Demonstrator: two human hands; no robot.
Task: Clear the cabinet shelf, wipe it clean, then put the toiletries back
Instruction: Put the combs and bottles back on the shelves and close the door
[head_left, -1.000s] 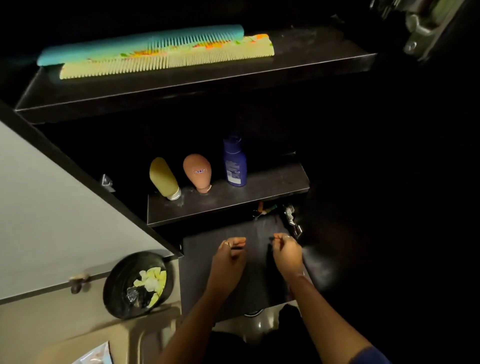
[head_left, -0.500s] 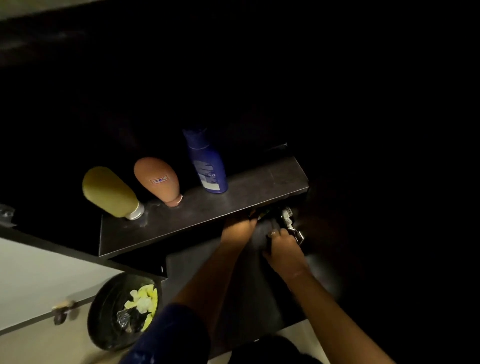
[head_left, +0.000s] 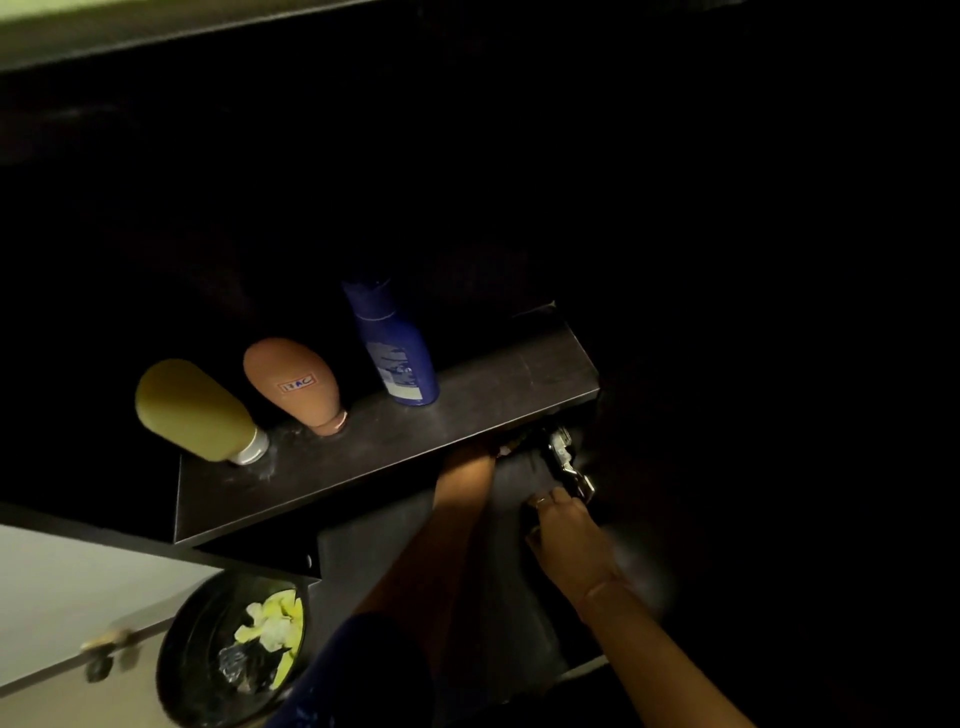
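Note:
A dark cabinet shelf carries three toiletries: a yellow-green tube standing on its cap at the left, an orange-brown tube beside it, and an upright blue bottle. My left hand reaches under this shelf's front edge onto the lower shelf; its fingers are hidden beneath the edge. My right hand lies on the lower shelf near its right end, fingers curled down, next to a metal hinge. Small items in the dark under the upper shelf are too dim to make out.
A black waste bin with yellow and clear scraps stands at the lower left. The pale cabinet door with a small knob hangs open on the left. The cabinet's interior and right side are very dark.
The view has tilted down and closer, so the top shelf with the combs left the frame. Both hands moved forward from the lower shelf's front into the gap under the bottle shelf.

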